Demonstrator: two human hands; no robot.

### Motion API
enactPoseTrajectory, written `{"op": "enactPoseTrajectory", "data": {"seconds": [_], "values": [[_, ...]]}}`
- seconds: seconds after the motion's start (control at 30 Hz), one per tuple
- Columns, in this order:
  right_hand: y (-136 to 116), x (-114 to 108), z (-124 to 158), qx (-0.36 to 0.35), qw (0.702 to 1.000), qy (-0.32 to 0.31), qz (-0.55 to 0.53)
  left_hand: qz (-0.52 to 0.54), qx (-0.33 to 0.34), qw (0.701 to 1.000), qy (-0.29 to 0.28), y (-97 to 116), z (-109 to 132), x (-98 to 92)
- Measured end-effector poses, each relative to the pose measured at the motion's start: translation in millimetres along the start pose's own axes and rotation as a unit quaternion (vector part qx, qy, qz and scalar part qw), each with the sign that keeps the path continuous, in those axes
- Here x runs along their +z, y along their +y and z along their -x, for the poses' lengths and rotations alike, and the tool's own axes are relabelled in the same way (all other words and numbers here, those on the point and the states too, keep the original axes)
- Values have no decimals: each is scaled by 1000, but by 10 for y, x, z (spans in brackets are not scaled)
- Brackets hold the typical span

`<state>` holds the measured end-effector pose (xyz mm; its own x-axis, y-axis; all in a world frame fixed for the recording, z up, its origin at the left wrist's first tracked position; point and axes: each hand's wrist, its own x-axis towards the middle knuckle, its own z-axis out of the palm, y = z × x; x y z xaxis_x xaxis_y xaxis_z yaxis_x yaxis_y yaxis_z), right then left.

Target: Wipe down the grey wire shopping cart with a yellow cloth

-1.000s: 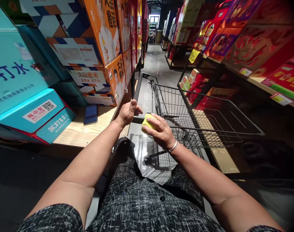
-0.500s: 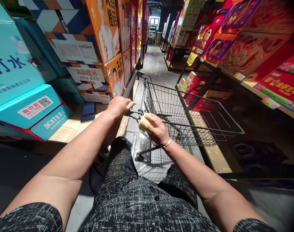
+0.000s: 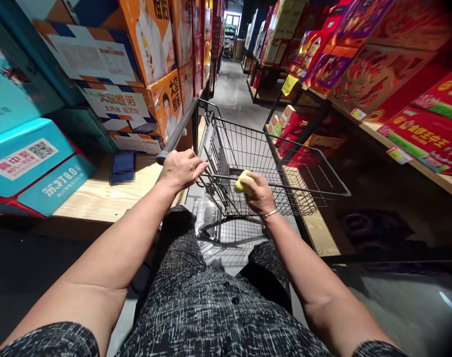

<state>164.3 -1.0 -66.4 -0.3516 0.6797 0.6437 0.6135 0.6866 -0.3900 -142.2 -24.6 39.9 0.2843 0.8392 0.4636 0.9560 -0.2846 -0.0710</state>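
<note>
Yellow sponge point(image 3: 243, 182) (poss. folded cloth, can't tell) is in your R hand point(image 3: 260, 192), fingers closed round it, at the near top rail point(image 3: 296, 187) of the shopping cart point(image 3: 220, 156); looks to be on the rail, contact face hidden. Your L hand point(image 3: 181, 169) lies over the near end of the handle point(image 3: 179, 130); fingers mostly hidden, can't tell how tight. Step in hand, my read: wiping down the rail, L bracing the cart. Next move calls for sponge pressed snug on the bar, stroke along its length, L steady so the cart doesn't roll. Watch R knuckles vs. wire.
</note>
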Motion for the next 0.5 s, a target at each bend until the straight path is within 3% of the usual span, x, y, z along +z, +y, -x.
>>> {"op": "enactPoseTrajectory", "data": {"seconds": [0.13,0.23,0.37,0.5], "values": [[419,-545,120,80,996,-9,27,1,-1,1000,3,-66,2,-11],[523,-681,97,152,988,-1,16,-3,-10,1000,-17,-73,2,-35],[214,-387,-124,176,984,-23,-29,-24,-8,998,-58,-58,1,-85],[-352,138,-445,88,992,-35,-81,-32,-3,997,-69,-38,-4,-134]]}}
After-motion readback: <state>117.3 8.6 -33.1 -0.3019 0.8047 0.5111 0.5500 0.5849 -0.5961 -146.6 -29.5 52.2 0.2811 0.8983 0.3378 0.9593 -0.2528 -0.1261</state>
